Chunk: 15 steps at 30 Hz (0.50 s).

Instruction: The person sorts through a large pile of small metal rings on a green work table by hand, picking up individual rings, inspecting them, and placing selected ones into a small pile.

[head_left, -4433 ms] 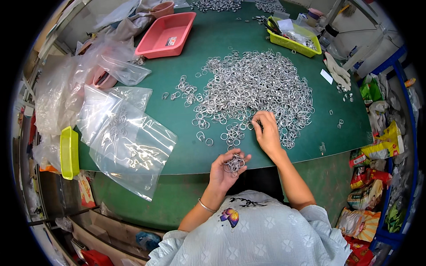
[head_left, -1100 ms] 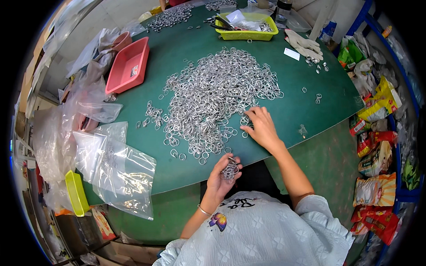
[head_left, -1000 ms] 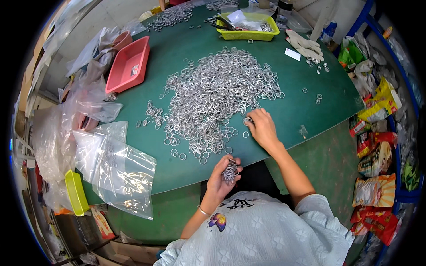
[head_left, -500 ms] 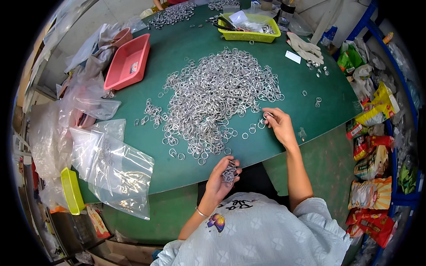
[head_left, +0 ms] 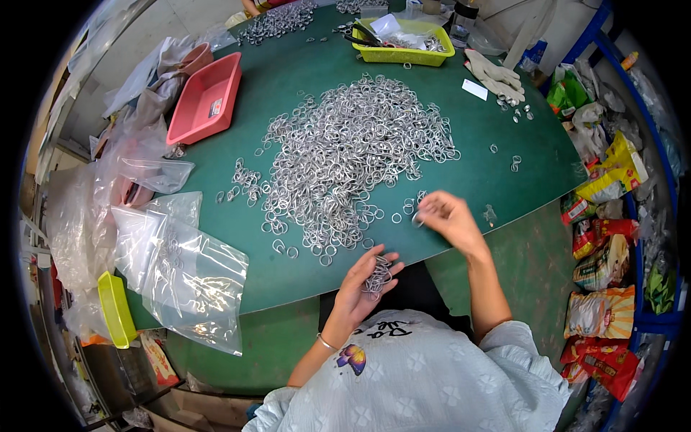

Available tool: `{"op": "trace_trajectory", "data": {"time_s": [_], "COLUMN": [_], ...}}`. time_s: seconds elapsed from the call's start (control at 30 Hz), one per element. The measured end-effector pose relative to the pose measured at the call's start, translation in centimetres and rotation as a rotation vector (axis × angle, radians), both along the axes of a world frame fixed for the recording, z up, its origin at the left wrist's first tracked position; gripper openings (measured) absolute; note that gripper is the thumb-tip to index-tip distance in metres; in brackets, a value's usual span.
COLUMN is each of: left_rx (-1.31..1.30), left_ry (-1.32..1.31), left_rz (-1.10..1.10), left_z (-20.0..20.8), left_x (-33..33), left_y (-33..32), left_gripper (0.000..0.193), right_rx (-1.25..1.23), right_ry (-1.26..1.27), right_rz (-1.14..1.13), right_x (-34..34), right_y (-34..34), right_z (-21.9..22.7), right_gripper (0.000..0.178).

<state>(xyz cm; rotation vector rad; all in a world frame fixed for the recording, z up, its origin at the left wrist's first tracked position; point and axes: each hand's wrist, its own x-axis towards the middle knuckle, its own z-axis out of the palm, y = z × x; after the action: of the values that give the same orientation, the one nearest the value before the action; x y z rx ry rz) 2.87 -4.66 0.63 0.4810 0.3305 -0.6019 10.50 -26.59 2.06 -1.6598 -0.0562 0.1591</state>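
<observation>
A wide heap of silver metal rings (head_left: 353, 151) covers the middle of the green table (head_left: 288, 277). Close to the table's front edge, my left hand (head_left: 354, 291) is curled around a cluster of metal rings (head_left: 377, 276), with its palm turned up. My right hand (head_left: 453, 223) is over the table to the right of the heap's near end. Its fingertips are pinched together, slightly blurred, with a single metal ring (head_left: 417, 221) at their tips. A few loose rings (head_left: 408, 207) lie just left of those fingers.
At the left are a pink tray (head_left: 176, 119), clear plastic bags (head_left: 191, 281) and a narrow yellow-green tray (head_left: 117, 309). A yellow-green basket (head_left: 403, 56) with pliers, a pair of gloves (head_left: 497, 75) and a white card (head_left: 474, 89) lie at the back. Blue shelving stands right.
My right hand has moved nearer and slightly left, toward my left hand, with a metal ring in its fingers. My left hand has risen a little with its rings.
</observation>
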Motion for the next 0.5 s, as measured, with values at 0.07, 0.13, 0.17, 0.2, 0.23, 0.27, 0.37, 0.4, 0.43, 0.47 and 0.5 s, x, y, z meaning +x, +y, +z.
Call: {"op": "trace_trajectory", "data": {"time_s": [0.07, 0.13, 0.17, 0.2, 0.23, 0.27, 0.37, 0.4, 0.43, 0.47, 0.5], "left_rx": [-0.045, -0.089, -0.108, -0.124, -0.177, -0.230, -0.334, -0.361, -0.358, -0.356, -0.351], "left_ry": [0.022, 0.009, -0.015, -0.041, -0.059, -0.076, -0.056, -0.037, -0.052, -0.067, -0.081], "left_rz": [0.022, 0.019, 0.010, 0.002, -0.007, -0.014, -0.013, -0.004, -0.001, 0.003, 0.011], "left_z": [0.5, 0.4, -0.1, -0.8, -1.9, -3.3, -2.0, -1.4, -1.3, -1.4, -1.4], "left_x": [0.4, 0.7, 0.8, 0.9, 0.9, 0.8, 0.8, 0.8, 0.8, 0.7, 0.6], "left_y": [-0.8, -1.2, -1.2, -1.2, -1.0, -0.7, -0.8, -0.9, -0.9, -1.1, -1.1], "left_gripper": [0.044, 0.044, 0.043, 0.042, 0.040, 0.037, 0.029, 0.026, 0.023, 0.020, 0.018], "right_rx": [-0.053, -0.176, -0.204, -0.231, -0.207, -0.182, -0.654, -0.733, -0.812, -0.821, -0.827], "right_ry": [0.045, -0.065, -0.161, -0.259, -0.242, -0.226, -0.504, -0.495, -0.487, -0.519, -0.551], "right_rz": [0.222, 0.286, 0.273, 0.261, 0.212, 0.164, -0.148, -0.163, -0.178, -0.180, -0.179], "right_x": [-1.6, -2.3, -2.5, -2.6, -2.4, -1.8, 0.3, 0.5, 0.8, 0.8, 0.8], "right_y": [1.4, 2.4, 3.0, 3.2, 2.9, 2.2, 0.4, 0.2, 0.0, -0.2, -0.2], "right_z": [0.4, 1.7, 2.5, 2.8, 2.7, 2.3, 0.5, -0.7, -1.4, -1.7, -1.9], "right_gripper": [0.016, 0.018, 0.019, 0.019, 0.021, 0.023, 0.035, 0.035, 0.034, 0.034, 0.034]}}
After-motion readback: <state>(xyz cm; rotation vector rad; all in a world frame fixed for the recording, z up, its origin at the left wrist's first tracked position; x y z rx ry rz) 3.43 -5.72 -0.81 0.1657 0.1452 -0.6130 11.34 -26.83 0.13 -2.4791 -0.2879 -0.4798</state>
